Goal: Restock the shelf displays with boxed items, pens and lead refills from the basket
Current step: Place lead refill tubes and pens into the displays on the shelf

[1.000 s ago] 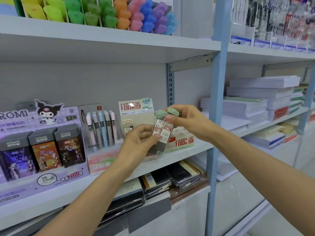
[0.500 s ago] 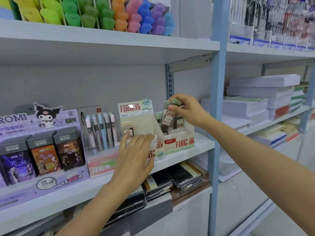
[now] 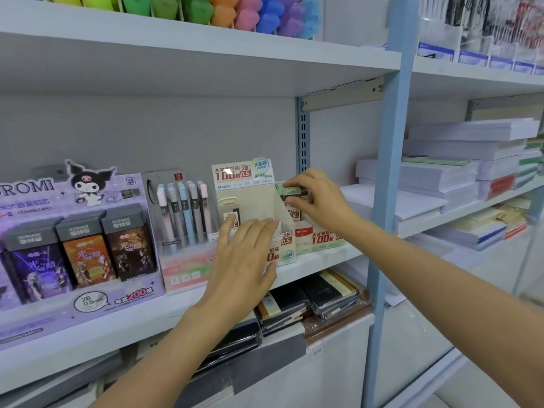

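— On the middle shelf (image 3: 182, 307), where is the right hand (image 3: 319, 203)?

— Over the right-hand refill box (image 3: 319, 238), the one with the pale green front marked 100. Its grip is closed on a lead refill case (image 3: 290, 192) with a pale green cap, thumb below and fingertips on top. The case sits low in that box, among others like it.

— And the left hand (image 3: 247, 260)?

— Its grip is wide and holds nothing. The fingers are straight and lie against the front lip of the beige refill box (image 3: 259, 201) marked 2B 0.5, just left of the green one. One case stands at the back left of that box.

— What sits beside those?

— To the left is a pen display (image 3: 182, 213) with five upright pens, then a purple Kuromi display (image 3: 88, 254) of boxed leads. Notebooks (image 3: 309, 298) lie stacked on the shelf below, and paper stacks (image 3: 459, 160) fill the bay beyond the blue upright (image 3: 393, 172).
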Action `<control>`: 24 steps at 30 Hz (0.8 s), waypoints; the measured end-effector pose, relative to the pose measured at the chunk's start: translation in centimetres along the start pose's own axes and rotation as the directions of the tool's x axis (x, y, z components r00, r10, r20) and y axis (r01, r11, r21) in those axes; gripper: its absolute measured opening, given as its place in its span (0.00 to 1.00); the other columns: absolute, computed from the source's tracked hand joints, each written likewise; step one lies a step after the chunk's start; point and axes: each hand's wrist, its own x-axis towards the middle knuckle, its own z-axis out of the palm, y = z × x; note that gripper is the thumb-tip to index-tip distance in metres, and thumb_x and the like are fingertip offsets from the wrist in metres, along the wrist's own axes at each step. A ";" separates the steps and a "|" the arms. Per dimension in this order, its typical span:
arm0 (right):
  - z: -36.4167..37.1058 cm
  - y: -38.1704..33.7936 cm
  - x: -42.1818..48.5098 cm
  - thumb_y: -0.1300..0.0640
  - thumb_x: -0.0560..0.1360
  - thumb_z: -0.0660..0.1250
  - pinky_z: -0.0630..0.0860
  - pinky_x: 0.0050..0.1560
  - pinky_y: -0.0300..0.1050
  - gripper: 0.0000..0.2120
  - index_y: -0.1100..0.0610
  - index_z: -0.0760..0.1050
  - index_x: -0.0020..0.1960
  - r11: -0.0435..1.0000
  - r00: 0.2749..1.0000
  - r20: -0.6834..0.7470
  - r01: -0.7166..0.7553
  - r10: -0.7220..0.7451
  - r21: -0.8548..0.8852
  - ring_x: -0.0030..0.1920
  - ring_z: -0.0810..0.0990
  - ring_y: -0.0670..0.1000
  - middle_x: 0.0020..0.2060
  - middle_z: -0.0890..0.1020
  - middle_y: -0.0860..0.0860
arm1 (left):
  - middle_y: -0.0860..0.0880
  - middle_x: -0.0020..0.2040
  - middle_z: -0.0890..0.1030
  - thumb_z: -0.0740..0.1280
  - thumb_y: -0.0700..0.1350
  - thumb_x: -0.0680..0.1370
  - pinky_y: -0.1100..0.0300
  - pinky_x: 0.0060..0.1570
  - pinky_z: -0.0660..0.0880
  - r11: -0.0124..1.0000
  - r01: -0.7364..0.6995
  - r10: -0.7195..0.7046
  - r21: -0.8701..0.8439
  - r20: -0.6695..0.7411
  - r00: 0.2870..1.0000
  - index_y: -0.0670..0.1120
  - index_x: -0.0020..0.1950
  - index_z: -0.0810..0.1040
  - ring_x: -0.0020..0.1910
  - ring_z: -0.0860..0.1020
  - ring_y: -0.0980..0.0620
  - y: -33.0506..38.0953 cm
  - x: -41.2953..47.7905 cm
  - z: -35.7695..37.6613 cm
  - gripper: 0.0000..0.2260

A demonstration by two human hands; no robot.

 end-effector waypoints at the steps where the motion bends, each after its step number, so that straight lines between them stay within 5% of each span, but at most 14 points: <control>1: -0.2 0.0 -0.2 0.52 0.76 0.69 0.72 0.56 0.43 0.15 0.54 0.77 0.61 1.000 1.000 -0.011 -0.009 0.009 -0.013 0.57 0.71 0.47 0.60 0.73 0.51 | 0.49 0.71 0.71 0.67 0.48 0.76 0.46 0.76 0.46 1.000 -0.002 0.002 0.006 0.004 1.000 0.46 0.75 0.65 0.72 0.66 0.49 0.0 -0.1 0.0 0.28; 4: -0.9 -0.7 -1.2 0.52 0.78 0.66 0.69 0.65 0.46 0.18 0.55 0.74 0.67 1.000 1.000 -0.009 -0.018 0.018 -0.008 0.65 0.69 0.50 0.66 0.70 0.53 | 0.47 0.78 0.60 0.66 0.48 0.77 0.45 0.76 0.41 0.999 0.006 -0.005 0.042 -0.028 1.000 0.46 0.77 0.59 0.78 0.54 0.47 0.4 -0.8 0.0 0.31; 6: -1.3 -1.8 -2.5 0.54 0.79 0.65 0.68 0.67 0.48 0.19 0.56 0.73 0.68 0.999 0.997 -0.070 0.037 -0.037 0.000 0.66 0.70 0.51 0.66 0.71 0.54 | 0.43 0.77 0.61 0.69 0.44 0.74 0.42 0.75 0.47 1.000 0.023 -0.023 0.003 -0.097 0.995 0.44 0.75 0.64 0.77 0.55 0.43 0.9 -2.1 -0.1 0.31; 11: 0.3 -6.2 -8.6 0.58 0.79 0.63 0.71 0.47 0.34 0.09 0.61 0.78 0.56 0.946 0.969 -0.146 0.229 -0.199 0.229 0.47 0.76 0.47 0.50 0.78 0.53 | 0.42 0.64 0.72 0.68 0.38 0.70 0.47 0.62 0.60 0.991 0.066 -0.099 -0.119 -0.305 0.947 0.43 0.64 0.76 0.62 0.68 0.42 2.2 -9.5 3.2 0.21; 14: 4.5 -8.0 -14.2 0.60 0.79 0.64 0.72 0.41 0.36 0.07 0.60 0.79 0.52 0.905 0.970 0.057 0.198 -0.236 0.376 0.41 0.77 0.47 0.44 0.80 0.51 | 0.42 0.57 0.74 0.67 0.36 0.69 0.50 0.55 0.62 0.972 0.139 -0.174 -0.191 -0.180 0.968 0.42 0.59 0.77 0.57 0.69 0.43 3.4 -17.1 7.1 0.18; 17: 10.7 -8.0 -20.8 0.58 0.80 0.64 0.72 0.40 0.37 0.07 0.59 0.80 0.50 0.916 0.922 0.332 0.057 -0.201 0.398 0.39 0.77 0.45 0.42 0.82 0.50 | 0.41 0.52 0.77 0.69 0.33 0.67 0.52 0.50 0.65 0.945 0.219 -0.189 -0.244 0.140 0.972 0.41 0.56 0.78 0.53 0.71 0.44 4.5 -25.8 11.2 0.17; 20: 17.4 -6.4 -28.3 0.55 0.80 0.63 0.74 0.43 0.42 0.09 0.57 0.80 0.53 0.939 0.736 0.665 -0.127 -0.127 0.320 0.40 0.79 0.48 0.45 0.84 0.50 | 0.41 0.46 0.80 0.75 0.35 0.63 0.50 0.41 0.75 0.927 0.323 -0.190 -0.190 0.505 0.842 0.40 0.49 0.80 0.44 0.78 0.39 5.4 -33.7 14.5 0.15; 24: 23.9 -3.2 -39.1 0.53 0.81 0.62 0.72 0.45 0.42 0.12 0.56 0.75 0.61 0.951 0.295 0.955 -0.289 -0.019 0.109 0.49 0.79 0.51 0.53 0.82 0.53 | 0.39 0.53 0.83 0.72 0.41 0.67 0.49 0.45 0.80 0.902 0.429 -0.265 -0.058 0.709 0.654 0.39 0.54 0.83 0.50 0.82 0.38 6.2 -41.4 16.7 0.16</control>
